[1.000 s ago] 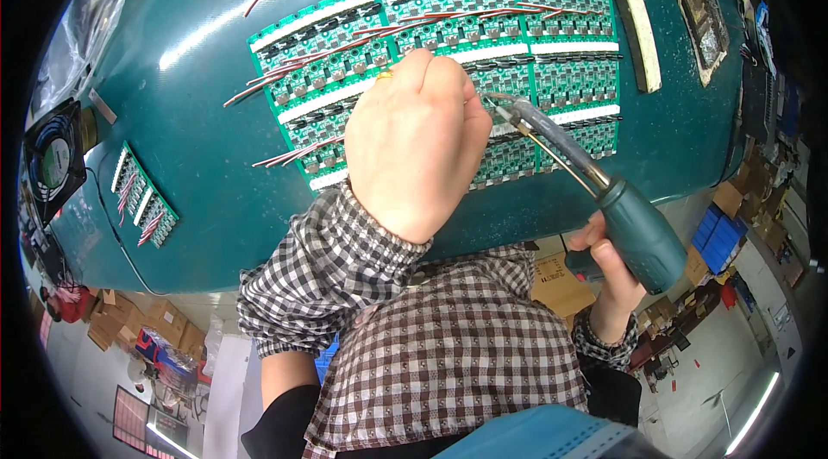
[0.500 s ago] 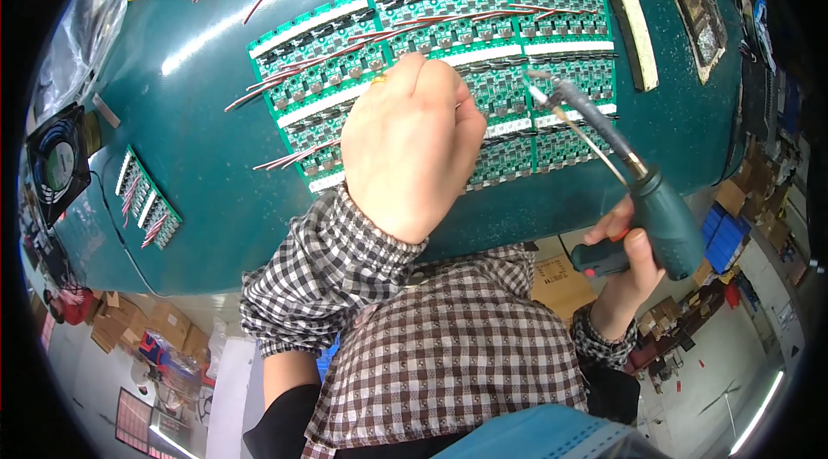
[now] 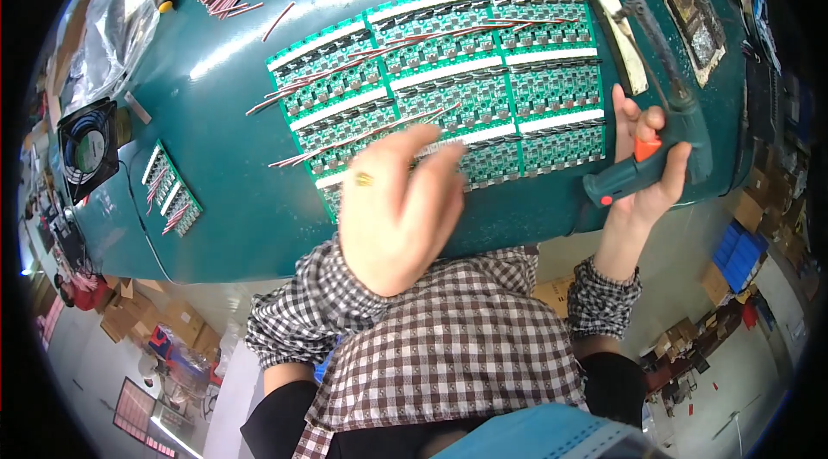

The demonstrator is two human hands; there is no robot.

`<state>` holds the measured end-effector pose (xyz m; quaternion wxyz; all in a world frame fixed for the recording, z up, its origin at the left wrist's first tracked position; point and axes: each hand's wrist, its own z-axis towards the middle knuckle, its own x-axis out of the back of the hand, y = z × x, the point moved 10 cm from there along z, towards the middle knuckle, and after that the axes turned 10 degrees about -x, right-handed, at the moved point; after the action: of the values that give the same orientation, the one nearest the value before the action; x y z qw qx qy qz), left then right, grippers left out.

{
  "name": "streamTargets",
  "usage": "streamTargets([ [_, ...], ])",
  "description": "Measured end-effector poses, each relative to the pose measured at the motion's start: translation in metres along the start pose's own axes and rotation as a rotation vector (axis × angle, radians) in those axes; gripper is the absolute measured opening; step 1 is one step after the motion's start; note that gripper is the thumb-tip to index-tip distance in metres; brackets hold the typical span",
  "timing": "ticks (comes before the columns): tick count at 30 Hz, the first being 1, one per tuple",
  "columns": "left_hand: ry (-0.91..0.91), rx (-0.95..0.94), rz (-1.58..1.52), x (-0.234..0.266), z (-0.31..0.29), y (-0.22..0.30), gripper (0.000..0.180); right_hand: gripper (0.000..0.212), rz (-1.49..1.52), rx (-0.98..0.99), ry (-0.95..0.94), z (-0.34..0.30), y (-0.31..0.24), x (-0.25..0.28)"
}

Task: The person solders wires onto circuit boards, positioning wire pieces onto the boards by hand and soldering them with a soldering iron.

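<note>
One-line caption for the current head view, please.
Right hand holds a dark green soldering gun beside the circuit boards; left hand is over their near edge.

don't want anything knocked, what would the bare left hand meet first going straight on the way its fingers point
Ahead of the bare left hand, probably the thin red-and-white wires lying across the green rectangular circuit boards; its height above them is unclear.

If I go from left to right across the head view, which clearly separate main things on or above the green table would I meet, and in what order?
Fan → small circuit board → single loose wire → left hand → soldering gun.
</note>
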<state>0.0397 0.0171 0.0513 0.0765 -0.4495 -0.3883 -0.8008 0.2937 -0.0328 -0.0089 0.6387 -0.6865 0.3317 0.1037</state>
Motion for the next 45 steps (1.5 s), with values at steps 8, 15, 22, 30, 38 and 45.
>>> streamTargets([
  [8, -0.372, -0.301, -0.065, -0.075, -0.005, 0.037, 0.072, 0.05, -0.104, 0.013, -0.049, 0.006, 0.017, -0.01],
  [15, -0.447, -0.342, -0.087, -0.084, -0.014, 0.034, 0.075, 0.047, -0.157, 0.027, 0.05, 0.004, 0.023, -0.01],
  [22, -0.443, -0.362, -0.087, -0.074, -0.024, 0.027, 0.073, 0.047, -0.156, -0.004, 0.025, -0.003, 0.033, -0.023],
  [30, -0.143, -0.309, -0.271, -0.028, -0.013, 0.03, 0.053, 0.042, -0.122, 0.012, 0.042, -0.018, 0.012, -0.018],
  [38, 0.497, 0.521, -1.535, -0.005, -0.004, -0.039, 0.022, 0.046, -0.132, -0.127, -0.027, -0.066, 0.016, -0.078],
  [45, 0.531, 0.613, -1.857, -0.02, -0.013, -0.036, 0.02, 0.048, -0.263, -0.112, -0.06, -0.078, 0.029, -0.099],
])
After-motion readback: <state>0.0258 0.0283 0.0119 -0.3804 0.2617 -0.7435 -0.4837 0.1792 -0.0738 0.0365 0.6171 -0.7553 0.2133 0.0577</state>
